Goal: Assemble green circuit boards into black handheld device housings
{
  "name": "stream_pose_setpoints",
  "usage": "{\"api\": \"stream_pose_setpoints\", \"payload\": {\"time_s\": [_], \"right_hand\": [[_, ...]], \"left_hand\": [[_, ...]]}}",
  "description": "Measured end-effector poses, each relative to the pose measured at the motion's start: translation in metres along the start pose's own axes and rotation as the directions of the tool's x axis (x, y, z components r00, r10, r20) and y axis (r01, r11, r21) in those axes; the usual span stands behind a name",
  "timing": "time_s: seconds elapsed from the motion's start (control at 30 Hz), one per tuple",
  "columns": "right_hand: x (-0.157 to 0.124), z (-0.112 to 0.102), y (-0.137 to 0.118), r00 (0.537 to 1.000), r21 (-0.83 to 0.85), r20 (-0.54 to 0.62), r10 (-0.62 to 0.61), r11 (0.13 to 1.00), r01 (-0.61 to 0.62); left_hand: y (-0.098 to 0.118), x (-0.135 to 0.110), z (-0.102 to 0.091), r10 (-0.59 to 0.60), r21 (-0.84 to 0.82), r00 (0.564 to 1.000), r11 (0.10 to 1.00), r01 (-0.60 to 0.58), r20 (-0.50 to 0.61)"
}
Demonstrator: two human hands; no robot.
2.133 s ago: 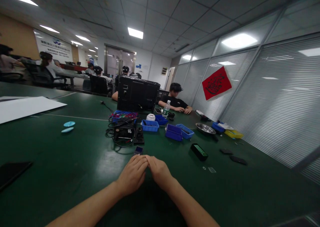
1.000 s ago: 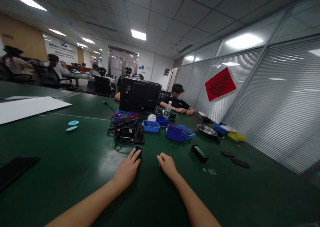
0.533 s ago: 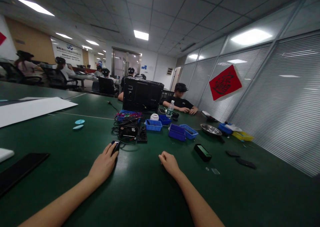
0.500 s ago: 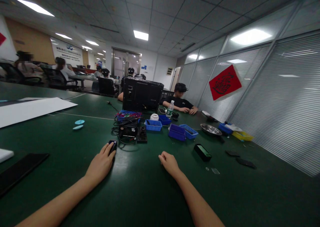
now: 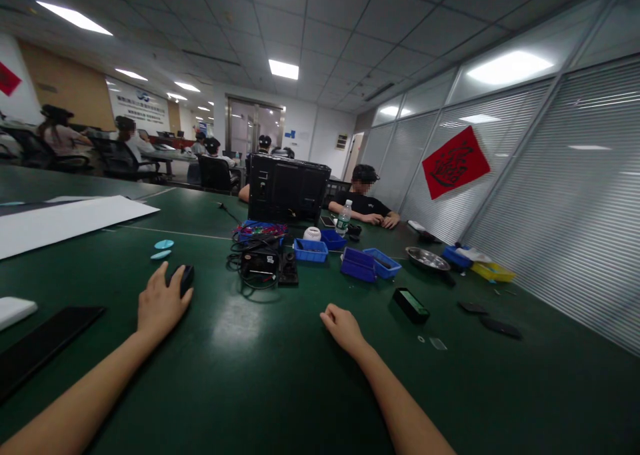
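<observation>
My left hand (image 5: 161,305) is on the left part of the green tabletop, fingers curved and touching a black computer mouse (image 5: 186,278). The mouse sits between the thumb and the fingers, and part of it is hidden behind them. Near the fingertips lie two small light-blue pieces (image 5: 164,245). Resting on the table right of centre, my right hand (image 5: 345,328) is curled into a loose fist, and nothing shows in it. The closest thing on its right is a black box-shaped device with a greenish screen (image 5: 413,305).
A black monitor (image 5: 287,188) stands ahead, with tangled black cables (image 5: 257,261) and blue bins (image 5: 310,249) before it. A bottle (image 5: 344,218), a baseball (image 5: 312,233) and a metal bowl (image 5: 427,259) are nearby. Across the table sits a person (image 5: 365,201).
My left hand has moved left across the table, and the black mouse has shifted left with it. My right hand keeps its place and its closed shape. The view has shifted slightly.
</observation>
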State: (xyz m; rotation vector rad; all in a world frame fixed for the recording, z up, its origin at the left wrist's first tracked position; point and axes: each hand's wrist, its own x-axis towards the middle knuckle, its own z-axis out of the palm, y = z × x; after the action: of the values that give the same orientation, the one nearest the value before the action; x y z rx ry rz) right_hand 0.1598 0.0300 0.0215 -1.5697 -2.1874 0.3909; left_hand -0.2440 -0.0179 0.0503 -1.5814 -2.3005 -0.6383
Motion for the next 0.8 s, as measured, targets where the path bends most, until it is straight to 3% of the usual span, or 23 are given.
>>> {"api": "stream_pose_setpoints", "payload": {"time_s": [0.07, 0.17, 0.23, 0.3, 0.5, 0.63, 0.8], "right_hand": [[0.000, -0.001, -0.001, 1.000, 0.002, 0.010, 0.007, 1.000, -0.007], [-0.001, -0.003, -0.002, 1.000, -0.003, 0.024, 0.009, 1.000, -0.009], [-0.001, -0.003, -0.003, 0.999, -0.004, 0.034, 0.011, 1.000, -0.011], [-0.001, -0.003, -0.004, 0.999, 0.002, 0.048, 0.013, 1.000, -0.013], [0.000, -0.001, -0.002, 0.999, -0.027, 0.048, 0.006, 1.000, -0.004], [0.000, -0.001, -0.002, 0.999, -0.036, 0.049, 0.005, 0.999, -0.003], [-0.001, -0.002, -0.004, 0.997, -0.012, 0.070, 0.013, 1.000, -0.012]], "left_hand": [[-0.005, 0.004, 0.002, -0.097, -0.044, 0.995, 0.994, 0.096, 0.000], [-0.011, 0.009, 0.002, -0.215, -0.123, 0.961, 0.964, 0.237, 0.172], [-0.013, 0.012, 0.000, -0.245, -0.143, 0.924, 0.944, 0.296, 0.293], [-0.012, 0.012, -0.002, -0.239, -0.144, 0.910, 0.943, 0.301, 0.338], [0.007, -0.001, -0.003, -0.122, -0.127, 0.933, 0.977, 0.174, 0.339], [0.028, -0.016, 0.001, 0.021, -0.146, 0.944, 0.989, 0.029, 0.329], [0.058, -0.037, 0.006, 0.193, -0.206, 0.926, 0.970, -0.130, 0.323]]}}
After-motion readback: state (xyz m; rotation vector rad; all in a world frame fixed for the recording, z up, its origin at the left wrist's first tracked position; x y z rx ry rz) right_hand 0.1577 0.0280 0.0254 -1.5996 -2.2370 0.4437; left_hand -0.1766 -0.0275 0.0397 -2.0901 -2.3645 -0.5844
